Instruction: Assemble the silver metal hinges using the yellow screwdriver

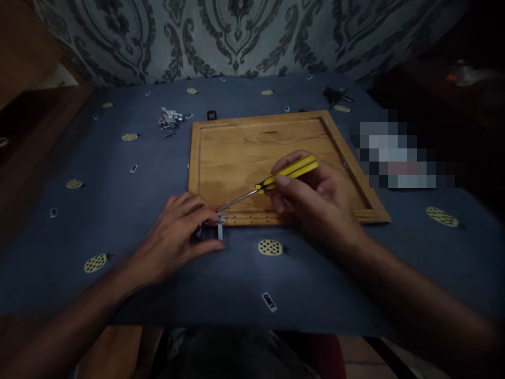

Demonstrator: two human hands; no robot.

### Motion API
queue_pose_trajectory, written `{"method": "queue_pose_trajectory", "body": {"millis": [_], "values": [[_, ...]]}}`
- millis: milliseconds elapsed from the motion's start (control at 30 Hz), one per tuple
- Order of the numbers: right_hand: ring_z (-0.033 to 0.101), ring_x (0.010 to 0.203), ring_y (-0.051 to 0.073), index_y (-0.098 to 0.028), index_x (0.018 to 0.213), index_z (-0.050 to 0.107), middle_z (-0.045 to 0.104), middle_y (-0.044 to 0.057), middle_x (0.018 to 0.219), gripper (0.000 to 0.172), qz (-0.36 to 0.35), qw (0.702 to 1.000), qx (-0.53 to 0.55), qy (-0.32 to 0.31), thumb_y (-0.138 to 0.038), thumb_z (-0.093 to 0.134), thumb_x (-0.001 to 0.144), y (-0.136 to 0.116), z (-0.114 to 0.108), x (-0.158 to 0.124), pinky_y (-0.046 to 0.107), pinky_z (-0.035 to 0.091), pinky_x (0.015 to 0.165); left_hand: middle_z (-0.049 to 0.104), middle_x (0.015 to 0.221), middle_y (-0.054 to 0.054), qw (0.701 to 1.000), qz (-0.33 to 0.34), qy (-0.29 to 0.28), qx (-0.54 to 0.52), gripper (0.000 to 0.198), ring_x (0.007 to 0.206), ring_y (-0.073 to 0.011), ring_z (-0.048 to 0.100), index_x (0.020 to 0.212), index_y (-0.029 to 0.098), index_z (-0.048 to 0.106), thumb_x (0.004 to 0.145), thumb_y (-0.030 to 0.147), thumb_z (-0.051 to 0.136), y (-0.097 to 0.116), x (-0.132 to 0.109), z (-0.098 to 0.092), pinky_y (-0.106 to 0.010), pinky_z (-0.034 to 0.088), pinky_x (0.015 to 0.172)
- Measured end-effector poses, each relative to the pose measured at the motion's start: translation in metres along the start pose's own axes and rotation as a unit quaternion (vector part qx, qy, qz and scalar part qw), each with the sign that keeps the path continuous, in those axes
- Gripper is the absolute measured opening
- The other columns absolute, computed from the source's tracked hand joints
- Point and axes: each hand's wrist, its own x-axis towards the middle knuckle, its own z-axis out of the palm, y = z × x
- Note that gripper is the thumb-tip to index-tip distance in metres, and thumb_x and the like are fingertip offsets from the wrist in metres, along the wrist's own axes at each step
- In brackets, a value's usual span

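Observation:
A framed wooden panel (256, 152), much like a cabinet door, lies flat on the table, with a row of small holes along its near edge. At its near left corner sits a metal hinge (220, 227), which sticks out past the edge. My left hand (185, 226) grips the hinge between fingers and thumb, partly covering it. My right hand (315, 192) holds a screwdriver (290, 173) by its yellow and black handle. The shaft slants down to the left, and its tip is at the hinge beside my left fingertips. Whether a screw is under the tip is too small to tell.
A small pile of metal hardware (170, 119) lies beyond the panel's left corner. Behind the panel are a black square piece (212, 115) and a dark tool (335, 96). A pixelated item (398, 155) lies to the right. The blue tablecloth (158, 305) has pineapple prints.

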Motion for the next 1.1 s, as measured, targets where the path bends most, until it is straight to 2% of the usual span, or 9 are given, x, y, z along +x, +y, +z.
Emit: {"method": "queue_pose_trajectory", "body": {"millis": [100, 200, 300, 467, 700, 900, 1100], "values": [[0.051, 0.043, 0.009, -0.023, 0.085, 0.065, 0.063, -0.004, 0.063, 0.029, -0.052, 0.997, 0.015, 0.058, -0.042, 0.086, 0.079, -0.003, -0.001, -0.008, 0.025, 0.038, 0.04, 0.073, 0.113, -0.005, 1.0, -0.005, -0.004, -0.006, 0.027, 0.108, -0.0251, 0.064, 0.11, 0.023, 0.067, 0.098, 0.046, 0.074, 0.001, 0.0, -0.001, -0.039, 0.044, 0.09], [0.048, 0.041, 0.009, -0.024, 0.079, 0.064, 0.059, -0.005, 0.06, 0.03, -0.089, 0.993, -0.005, 0.078, -0.046, 0.082, 0.086, -0.006, -0.001, -0.01, 0.025, 0.035, 0.038, 0.073, 0.112, -0.005, 1.0, -0.008, -0.007, -0.008, 0.026, 0.107, -0.0253, 0.064, 0.11, 0.022, 0.068, 0.097, 0.043, 0.076, 0.002, 0.0, -0.001, -0.039, 0.044, 0.09], [0.048, 0.039, 0.009, -0.025, 0.077, 0.062, 0.055, -0.006, 0.057, 0.036, -0.101, 0.992, -0.042, 0.064, -0.054, 0.081, 0.087, -0.008, 0.0, -0.013, 0.025, 0.035, 0.036, 0.073, 0.11, -0.006, 1.0, -0.005, -0.007, -0.008, 0.026, 0.105, -0.0251, 0.064, 0.11, 0.021, 0.069, 0.096, 0.043, 0.077, 0.003, 0.001, -0.002, -0.039, 0.045, 0.089], [0.052, 0.039, 0.012, -0.027, 0.08, 0.061, 0.058, -0.006, 0.054, 0.043, -0.093, 0.991, -0.092, 0.034, -0.066, 0.078, 0.085, -0.012, 0.004, -0.019, 0.028, 0.04, 0.038, 0.073, 0.109, -0.006, 1.0, -0.001, -0.005, -0.003, 0.027, 0.106, -0.0255, 0.064, 0.108, 0.021, 0.069, 0.096, 0.042, 0.077, 0.004, 0.002, -0.003, -0.039, 0.045, 0.089], [0.054, 0.041, 0.011, -0.026, 0.082, 0.06, 0.059, -0.007, 0.058, 0.03, -0.122, 0.987, -0.102, 0.024, -0.049, 0.076, 0.093, -0.009, 0.006, -0.021, 0.029, 0.042, 0.04, 0.073, 0.109, -0.005, 1.0, -0.003, -0.011, -0.004, 0.027, 0.106, -0.0247, 0.064, 0.107, 0.022, 0.068, 0.096, 0.044, 0.077, 0.003, 0.002, -0.003, -0.039, 0.045, 0.09], [0.055, 0.043, 0.011, -0.026, 0.084, 0.06, 0.058, -0.007, 0.059, 0.021, -0.12, 0.987, -0.107, 0.009, -0.038, 0.075, 0.094, -0.006, 0.007, -0.021, 0.028, 0.043, 0.041, 0.073, 0.11, -0.005, 1.0, -0.011, -0.016, -0.001, 0.026, 0.106, -0.0252, 0.064, 0.107, 0.022, 0.068, 0.096, 0.044, 0.077, 0.004, 0.002, -0.004, -0.039, 0.045, 0.09], [0.055, 0.043, 0.01, -0.025, 0.084, 0.06, 0.058, -0.006, 0.063, 0.021, -0.119, 0.987, -0.112, 0.003, -0.038, 0.073, 0.095, -0.005, 0.007, -0.021, 0.027, 0.043, 0.041, 0.073, 0.109, -0.004, 1.0, -0.009, -0.018, -0.002, 0.026, 0.106, -0.0246, 0.064, 0.106, 0.022, 0.068, 0.097, 0.045, 0.075, 0.004, 0.002, -0.005, -0.038, 0.045, 0.089]]}}
